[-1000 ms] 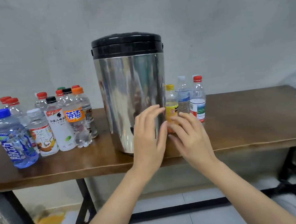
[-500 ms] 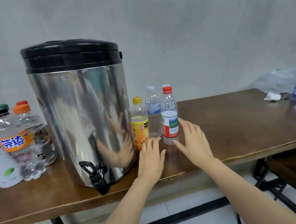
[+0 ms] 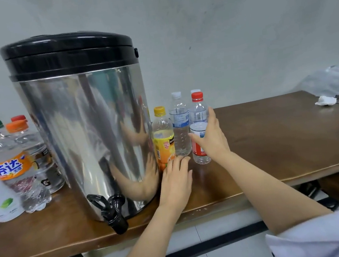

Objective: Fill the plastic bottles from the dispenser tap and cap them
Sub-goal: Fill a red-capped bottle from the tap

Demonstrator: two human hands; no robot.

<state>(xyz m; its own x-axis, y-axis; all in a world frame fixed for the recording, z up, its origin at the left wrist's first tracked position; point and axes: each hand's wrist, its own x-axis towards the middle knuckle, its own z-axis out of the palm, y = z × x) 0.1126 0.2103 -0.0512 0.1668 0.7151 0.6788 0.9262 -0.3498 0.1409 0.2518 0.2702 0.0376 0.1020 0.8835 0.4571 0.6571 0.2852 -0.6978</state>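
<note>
The brown wooden table [image 3: 268, 131] carries a tall cylindrical stainless-steel dispenser [image 3: 85, 126] with a black lid. Left of the dispenser crowds a blurred group of capped plastic drink bottles [image 3: 12, 164]. Against its right side stand a yellow-capped orange-labelled bottle [image 3: 163, 137], a white-capped clear bottle [image 3: 180, 127] and a red-capped clear plastic bottle [image 3: 197, 113], packed close together. The right hand [image 3: 213, 136] clasps the red-capped one, thumb across its label, fingers behind. The left hand [image 3: 175, 181] lies flat, fingers straight, on the table by the dispenser's right base, fingertips at the yellow-capped bottle's foot. The black plastic tap [image 3: 112, 210] juts from the dispenser's lower front. Far to its right lies a crumpled white tissue [image 3: 325, 100].
</note>
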